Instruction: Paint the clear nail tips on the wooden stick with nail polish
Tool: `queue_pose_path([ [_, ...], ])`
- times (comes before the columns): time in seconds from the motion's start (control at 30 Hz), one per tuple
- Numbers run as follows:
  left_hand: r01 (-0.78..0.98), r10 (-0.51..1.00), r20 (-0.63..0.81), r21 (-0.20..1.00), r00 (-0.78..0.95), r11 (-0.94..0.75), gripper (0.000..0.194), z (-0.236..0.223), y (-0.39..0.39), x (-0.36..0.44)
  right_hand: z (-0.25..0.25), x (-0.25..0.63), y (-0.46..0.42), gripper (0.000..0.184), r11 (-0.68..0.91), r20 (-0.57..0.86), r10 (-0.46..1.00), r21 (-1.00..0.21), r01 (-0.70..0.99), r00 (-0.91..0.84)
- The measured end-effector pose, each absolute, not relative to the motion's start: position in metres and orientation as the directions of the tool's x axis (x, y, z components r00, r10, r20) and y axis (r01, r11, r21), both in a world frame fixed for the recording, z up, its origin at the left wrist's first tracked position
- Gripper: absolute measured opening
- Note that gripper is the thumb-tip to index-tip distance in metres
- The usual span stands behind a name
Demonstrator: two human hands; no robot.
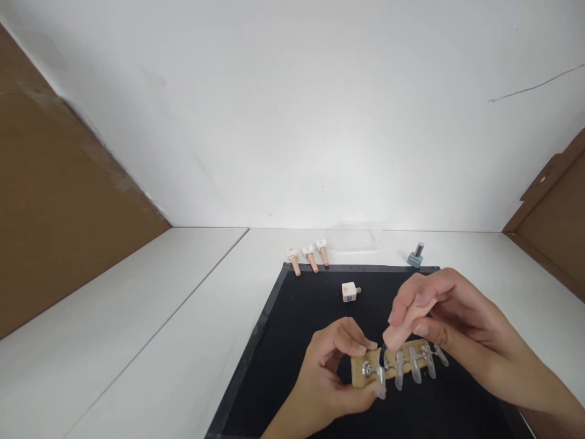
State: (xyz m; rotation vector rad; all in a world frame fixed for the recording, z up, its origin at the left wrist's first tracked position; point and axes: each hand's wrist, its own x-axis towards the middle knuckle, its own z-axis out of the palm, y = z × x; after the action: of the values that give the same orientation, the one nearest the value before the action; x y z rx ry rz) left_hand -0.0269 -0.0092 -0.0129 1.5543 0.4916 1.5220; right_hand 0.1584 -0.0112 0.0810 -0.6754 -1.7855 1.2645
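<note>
Left hand holds the nail stand, right hand the pink brush cap.

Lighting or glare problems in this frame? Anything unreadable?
Head view: soft, even light, no harsh shadow on the white wall; little detail in the black mat; pale glints on the clear nail tips; print on the mat's white bottle too small to read.

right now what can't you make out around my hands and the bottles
All in the head view:
White bottle on the black mat: print too small to read.
Brush on the peach cap: too small to see whether its end touches the leftmost nail tip.
Tan holder in the left hand: back turned away from the camera.
Right forearm: cut off by the frame edge.
</note>
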Motion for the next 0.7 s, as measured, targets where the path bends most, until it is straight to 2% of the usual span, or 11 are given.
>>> queue_pose_path([
  [0.17, -0.269, 0.791, 0.590, 0.798, 0.163, -0.539, 0.027, -0.015, -0.009, -0.029, 0.078, 0.159, -0.012, 0.010, 0.343, 0.328, 0.823, -0.938, -0.054, -0.464],
  [0.3, -0.186, 0.784, 0.598, 0.800, 0.168, -0.571, 0.030, -0.012, -0.007, -0.030, 0.082, 0.160, -0.011, 0.011, 0.319, 0.317, 0.765, -0.943, -0.098, -0.561],
  [0.5, -0.153, 0.783, 0.599, 0.801, 0.168, -0.580, 0.031, -0.004, -0.007, -0.026, 0.089, 0.160, -0.011, 0.015, 0.331, 0.243, 0.731, -0.943, 0.020, -0.638],
  [0.7, -0.159, 0.766, 0.615, 0.789, 0.187, -0.594, 0.030, -0.010, -0.009, -0.028, 0.084, 0.159, -0.010, 0.016, 0.425, 0.321, 0.782, -0.902, 0.079, -0.534],
])
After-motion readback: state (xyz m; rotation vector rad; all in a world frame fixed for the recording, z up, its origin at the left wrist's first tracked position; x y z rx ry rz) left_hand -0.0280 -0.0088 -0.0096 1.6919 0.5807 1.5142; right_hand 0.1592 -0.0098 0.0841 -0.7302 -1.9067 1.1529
